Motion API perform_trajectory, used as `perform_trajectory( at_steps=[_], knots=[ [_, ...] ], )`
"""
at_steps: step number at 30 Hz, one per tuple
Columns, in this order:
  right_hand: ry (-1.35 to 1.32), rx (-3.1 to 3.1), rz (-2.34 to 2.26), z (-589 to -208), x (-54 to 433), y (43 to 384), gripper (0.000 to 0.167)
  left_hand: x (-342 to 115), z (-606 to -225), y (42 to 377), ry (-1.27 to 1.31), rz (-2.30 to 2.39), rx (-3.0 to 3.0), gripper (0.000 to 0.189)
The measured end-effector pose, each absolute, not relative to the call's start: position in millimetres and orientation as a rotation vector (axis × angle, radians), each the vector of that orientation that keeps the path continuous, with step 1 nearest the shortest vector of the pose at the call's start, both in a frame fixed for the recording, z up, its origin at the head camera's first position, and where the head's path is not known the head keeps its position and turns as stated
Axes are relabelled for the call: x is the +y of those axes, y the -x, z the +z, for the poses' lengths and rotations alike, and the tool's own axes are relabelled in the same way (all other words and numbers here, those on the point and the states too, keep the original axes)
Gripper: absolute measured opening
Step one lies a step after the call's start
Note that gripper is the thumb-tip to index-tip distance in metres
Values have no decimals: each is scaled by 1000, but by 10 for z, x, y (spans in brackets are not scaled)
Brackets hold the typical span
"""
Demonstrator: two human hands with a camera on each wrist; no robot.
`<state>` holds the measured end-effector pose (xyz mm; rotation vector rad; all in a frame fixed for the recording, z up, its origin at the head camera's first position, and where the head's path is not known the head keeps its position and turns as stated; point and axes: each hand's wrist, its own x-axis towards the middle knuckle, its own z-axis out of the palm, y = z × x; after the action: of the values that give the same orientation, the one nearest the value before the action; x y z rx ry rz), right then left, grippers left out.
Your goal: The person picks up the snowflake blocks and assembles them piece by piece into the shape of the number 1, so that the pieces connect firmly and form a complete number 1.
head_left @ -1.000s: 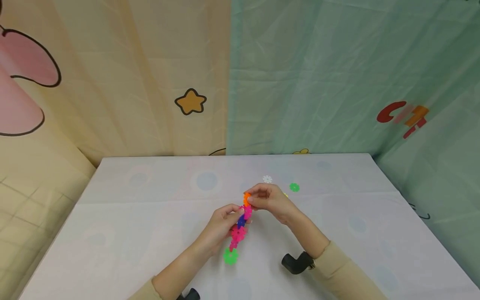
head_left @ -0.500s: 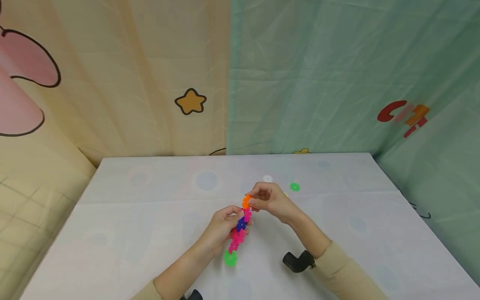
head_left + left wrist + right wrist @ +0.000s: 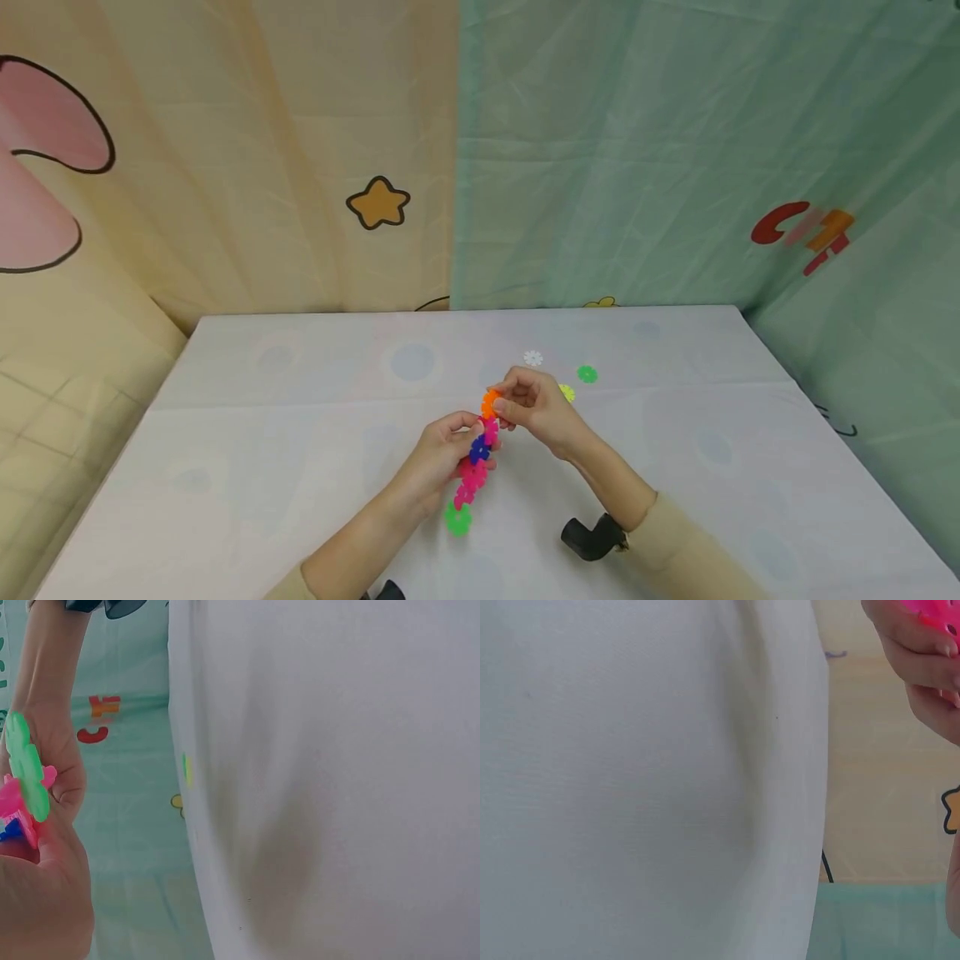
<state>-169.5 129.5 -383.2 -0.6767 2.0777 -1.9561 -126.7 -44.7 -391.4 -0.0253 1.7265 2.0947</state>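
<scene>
A chain of interlocked plastic snowflake discs slants between the two hands in the head view. It runs from a green disc (image 3: 458, 520) at the near end through pink discs (image 3: 472, 475) and a blue disc (image 3: 480, 450) to an orange disc (image 3: 490, 405) at the far end. My left hand (image 3: 442, 454) grips the chain around its pink and blue middle part. Thumb and fingers of my right hand (image 3: 540, 408) pinch the orange disc, which meets the upper pink disc. In the left wrist view the green disc (image 3: 28, 769) shows at the left edge.
Beyond the right hand, a white disc (image 3: 533, 357), a green disc (image 3: 587, 374) and a yellow disc (image 3: 567, 392) lie on the white-covered table (image 3: 300, 467). Black wrist mounts (image 3: 592, 537) sit below the forearms. Curtains (image 3: 600, 167) hang behind the table.
The chain has tipped slightly, its near end shifting a little toward me. The orange disc has turned and lowered slightly in the right fingers. More of the yellow disc shows now.
</scene>
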Motion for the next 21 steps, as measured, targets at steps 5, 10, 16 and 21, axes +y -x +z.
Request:
perform_trajectory(
  at_steps=[5,10,16,21],
  knots=[
    [701,2188,-1922,-3807,1260,1640,3,-444,-3906,1261,46,2101,1717,14],
    [749,2190,-1901,-3778,1253,1655,5,-449,-3900,1263,56,2106,1719,13],
    [647,2108,-1985,-3852,1237,1646,8,-446,-3903,1257,78,2113,1698,12],
    [595,2093,-2002,-3882,1236,1637,12,-454,-3908,1262,71,2121,1677,13]
  ],
)
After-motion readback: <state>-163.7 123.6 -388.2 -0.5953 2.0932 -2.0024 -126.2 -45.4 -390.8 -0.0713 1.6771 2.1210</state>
